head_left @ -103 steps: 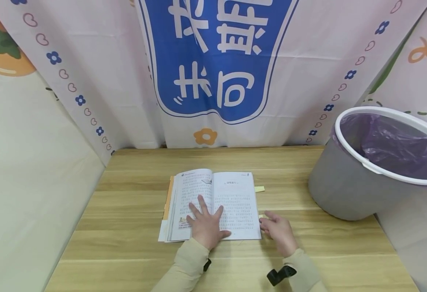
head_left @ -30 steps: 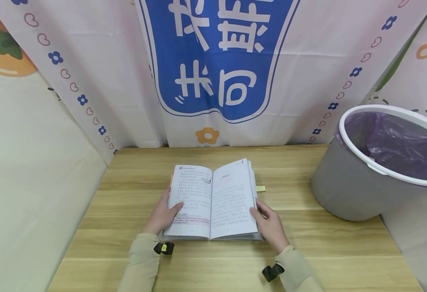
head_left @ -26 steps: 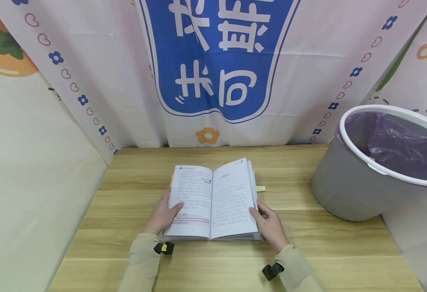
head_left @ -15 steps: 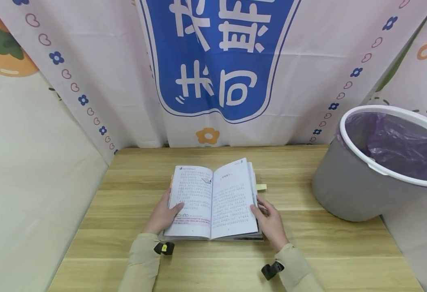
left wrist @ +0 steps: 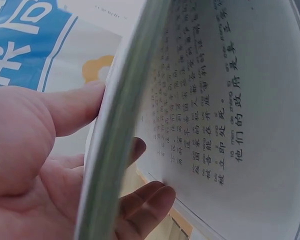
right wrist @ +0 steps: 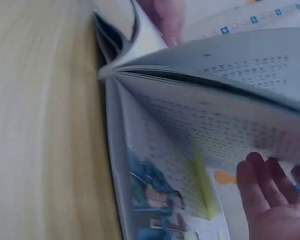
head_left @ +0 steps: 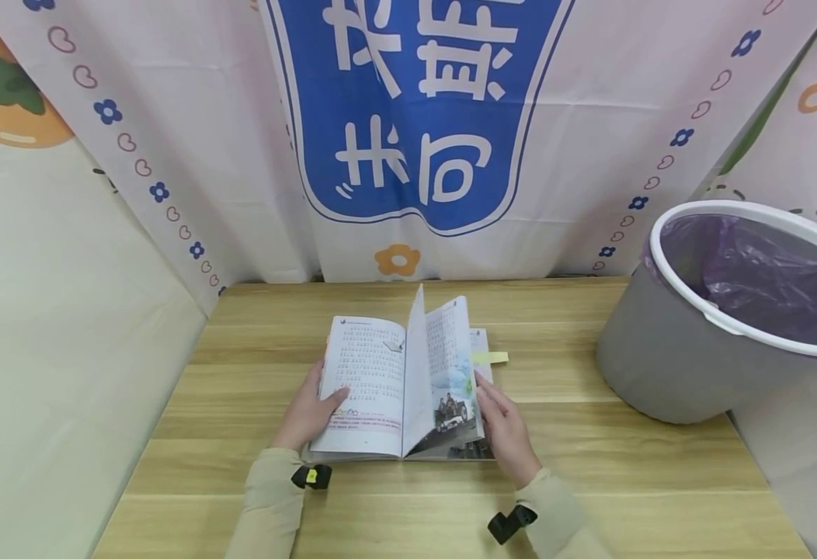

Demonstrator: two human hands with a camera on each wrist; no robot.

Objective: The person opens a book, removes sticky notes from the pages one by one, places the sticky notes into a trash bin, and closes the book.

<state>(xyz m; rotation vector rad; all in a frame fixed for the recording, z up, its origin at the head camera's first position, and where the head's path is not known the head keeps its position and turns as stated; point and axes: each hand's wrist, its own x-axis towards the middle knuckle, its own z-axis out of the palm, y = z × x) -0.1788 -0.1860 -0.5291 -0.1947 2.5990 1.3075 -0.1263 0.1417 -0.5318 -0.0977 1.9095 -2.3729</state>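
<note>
An open book [head_left: 370,373] with printed text lies on the wooden table. My left hand [head_left: 307,414] grips its left side, thumb on the page; in the left wrist view, fingers [left wrist: 147,205] show behind the page block. At the right edge, my right hand [head_left: 509,435] holds a bundle of raised pages. One leaf [head_left: 418,373] stands nearly upright by the spine, and a page with a picture of a vehicle shows beyond it. In the right wrist view, fingers [right wrist: 262,185] lie against the pages; the thumb is hidden. A yellow tab [head_left: 498,357] sticks out on the right.
A grey bin [head_left: 688,357] with a white rim and a purple liner stands on the table's right side. Behind the table [head_left: 255,341] hangs a printed curtain [head_left: 241,155] with a blue sign. A pale wall covering runs along the left.
The left hand has gone from lying flat on the book to gripping its left side. The right hand has shifted slightly left; right-hand pages have lifted and fanned, uncovering a picture page.
</note>
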